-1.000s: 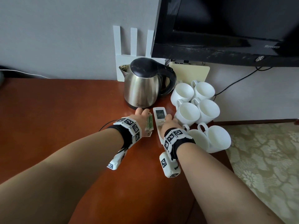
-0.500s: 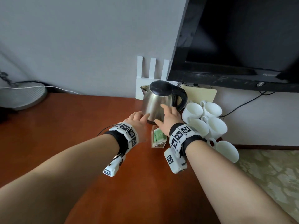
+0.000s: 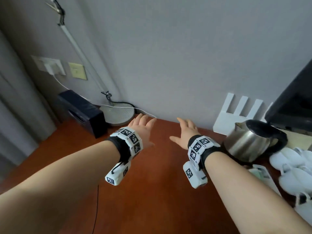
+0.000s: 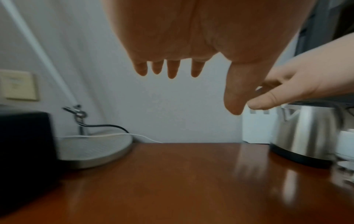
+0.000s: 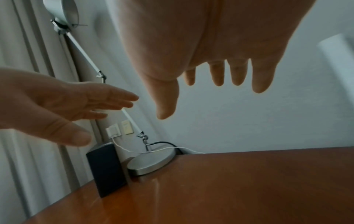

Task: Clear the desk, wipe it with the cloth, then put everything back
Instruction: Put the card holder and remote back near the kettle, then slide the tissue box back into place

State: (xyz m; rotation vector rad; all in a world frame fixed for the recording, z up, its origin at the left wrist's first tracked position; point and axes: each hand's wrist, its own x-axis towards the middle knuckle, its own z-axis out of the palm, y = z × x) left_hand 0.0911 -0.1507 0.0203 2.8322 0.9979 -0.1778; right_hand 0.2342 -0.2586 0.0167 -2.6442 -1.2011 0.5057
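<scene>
Both my hands hover over the bare middle of the red-brown desk (image 3: 152, 200), palms down and holding nothing. My left hand (image 3: 146, 130) reaches toward the back left, its fingers (image 4: 172, 69) straight and spread. My right hand (image 3: 183, 132) is level with it a little to the right, its fingers (image 5: 237, 72) straight too. A steel kettle (image 3: 249, 144) with a black lid stands just right of my right wrist. White cups (image 3: 290, 169) cluster at the far right edge. A white remote (image 3: 260, 172) lies in front of the kettle, partly hidden by my forearm. No cloth shows in any view.
A round grey lamp base (image 3: 118, 114) with its arm and cords sits at the back left, against a black box (image 3: 81, 112). A white router (image 3: 236, 114) leans on the wall behind the kettle. A dark TV (image 3: 293, 102) overhangs the back right.
Both hands have left the remote and kettle area and swung left and up over the bare desk. The view has turned left, so the lamp base and black box now show.
</scene>
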